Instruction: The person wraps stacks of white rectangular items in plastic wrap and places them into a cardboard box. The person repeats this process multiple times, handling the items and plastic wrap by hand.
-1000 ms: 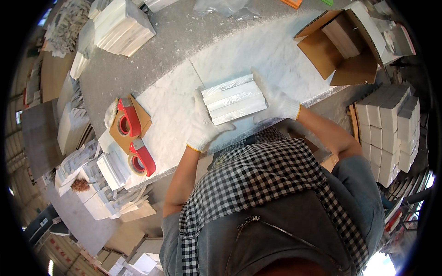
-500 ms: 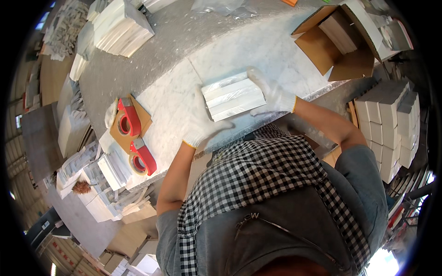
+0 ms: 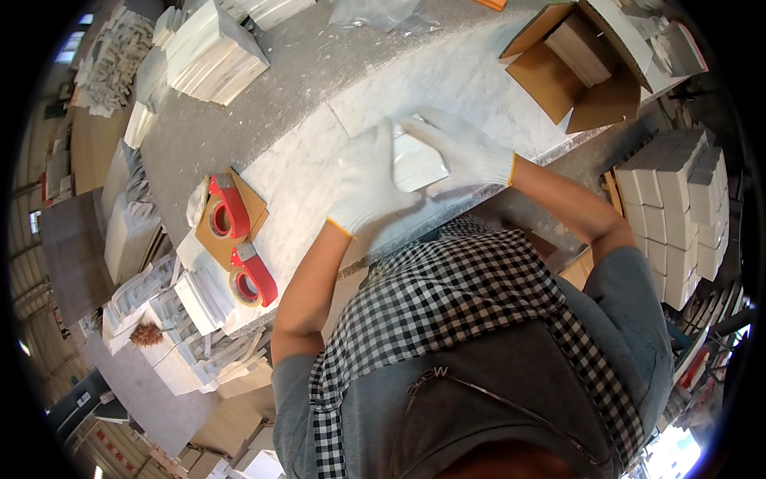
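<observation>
A small bundle of white strips (image 3: 419, 162), with a glossy clear plastic wrap, lies over the pale marble work surface (image 3: 299, 152) in front of me. My left hand (image 3: 369, 172), in a white knit glove, closes over the bundle's left part and hides it; its fingers are a little blurred. Round the right end curls my right hand (image 3: 463, 152), also gloved, its fingers reaching along the far edge and its thumb on the near side.
Two red tape dispensers (image 3: 230, 207) rest on cardboard at the left. An open cardboard box (image 3: 542, 88) with a pale block inside stands at the far right. Stacked white slabs (image 3: 215, 56) rise far left; wrapped white blocks (image 3: 662, 207) are piled beyond the table's right edge.
My left hand has moved right and up, from the bundle's left end to over its left part. My right hand has shifted slightly left. Less of the bundle shows.
</observation>
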Motion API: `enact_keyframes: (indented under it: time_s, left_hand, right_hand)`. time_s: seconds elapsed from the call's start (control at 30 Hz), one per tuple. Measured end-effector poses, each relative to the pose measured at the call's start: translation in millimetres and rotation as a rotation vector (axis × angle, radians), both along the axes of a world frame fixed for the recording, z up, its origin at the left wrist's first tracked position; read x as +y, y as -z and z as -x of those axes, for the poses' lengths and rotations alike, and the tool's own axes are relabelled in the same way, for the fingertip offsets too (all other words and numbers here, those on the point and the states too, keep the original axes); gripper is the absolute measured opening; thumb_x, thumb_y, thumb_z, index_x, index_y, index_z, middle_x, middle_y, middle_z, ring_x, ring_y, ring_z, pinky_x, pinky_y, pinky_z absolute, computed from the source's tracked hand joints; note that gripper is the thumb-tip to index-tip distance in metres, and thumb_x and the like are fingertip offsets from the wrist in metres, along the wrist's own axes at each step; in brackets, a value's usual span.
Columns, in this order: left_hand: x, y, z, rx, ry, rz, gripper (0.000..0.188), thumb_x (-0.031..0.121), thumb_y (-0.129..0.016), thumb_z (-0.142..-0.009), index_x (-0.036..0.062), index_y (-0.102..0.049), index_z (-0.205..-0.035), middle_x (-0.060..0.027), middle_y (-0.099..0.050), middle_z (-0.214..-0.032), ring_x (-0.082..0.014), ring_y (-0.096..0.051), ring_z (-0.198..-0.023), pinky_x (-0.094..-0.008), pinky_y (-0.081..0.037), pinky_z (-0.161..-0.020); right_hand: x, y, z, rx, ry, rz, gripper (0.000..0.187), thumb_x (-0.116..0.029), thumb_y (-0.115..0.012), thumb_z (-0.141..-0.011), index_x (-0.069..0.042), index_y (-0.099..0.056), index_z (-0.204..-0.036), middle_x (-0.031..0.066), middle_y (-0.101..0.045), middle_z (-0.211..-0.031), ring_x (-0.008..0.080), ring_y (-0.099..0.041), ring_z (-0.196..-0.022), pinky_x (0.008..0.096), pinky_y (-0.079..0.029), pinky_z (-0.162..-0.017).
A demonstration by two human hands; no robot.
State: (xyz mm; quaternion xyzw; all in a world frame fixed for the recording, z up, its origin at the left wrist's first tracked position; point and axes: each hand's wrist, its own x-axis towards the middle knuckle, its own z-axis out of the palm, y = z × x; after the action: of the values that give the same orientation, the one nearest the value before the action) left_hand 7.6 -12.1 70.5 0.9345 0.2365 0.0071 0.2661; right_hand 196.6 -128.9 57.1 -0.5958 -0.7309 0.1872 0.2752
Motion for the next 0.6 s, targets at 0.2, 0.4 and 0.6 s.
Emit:
enact_keyframes:
  time_s: [0.2, 0.4, 0.6]
  left_hand:
    - [8.2, 3.1, 63.9, -0.284, -0.219, 0.203, 0.107, 0.037, -0.096, -0.052, -0.0015, -0.040, -0.135, -0.0198, -0.057, -0.116, -0.0352, -0.057, -0.113, -0.0458, -0.050, -0.096]
    - [0.8, 47.7, 112.3, -0.486, -0.327, 0.286, 0.107, 0.034, -0.096, -0.055, 0.0029, -0.038, -0.139, -0.0137, -0.056, -0.120, -0.0296, -0.053, -0.121, -0.0439, -0.044, -0.104]
    - [-0.8, 93.2, 139.2, -0.387, -0.229, 0.261, 0.087, 0.032, -0.090, -0.068, 0.0042, -0.049, -0.140, -0.0123, -0.058, -0.136, -0.0263, -0.053, -0.127, -0.0397, -0.043, -0.109]
  right_hand:
    - [47.7, -52.3, 55.9, -0.199, -0.151, -0.070, 0.100, -0.040, -0.085, -0.065, -0.009, -0.044, -0.152, 0.0163, -0.063, -0.120, 0.0345, -0.061, -0.113, 0.0453, -0.048, -0.101]
    - [73.0, -45.1, 99.8, -0.197, -0.318, -0.290, 0.103, -0.046, -0.083, -0.065, -0.012, -0.043, -0.154, 0.0209, -0.059, -0.126, 0.0359, -0.055, -0.122, 0.0506, -0.042, -0.107]
    - [59.3, -30.2, 82.4, 0.204, -0.254, 0.196, 0.125, -0.035, -0.089, -0.063, -0.001, -0.022, -0.163, 0.0272, -0.022, -0.168, 0.0401, -0.023, -0.156, 0.0452, -0.022, -0.128]
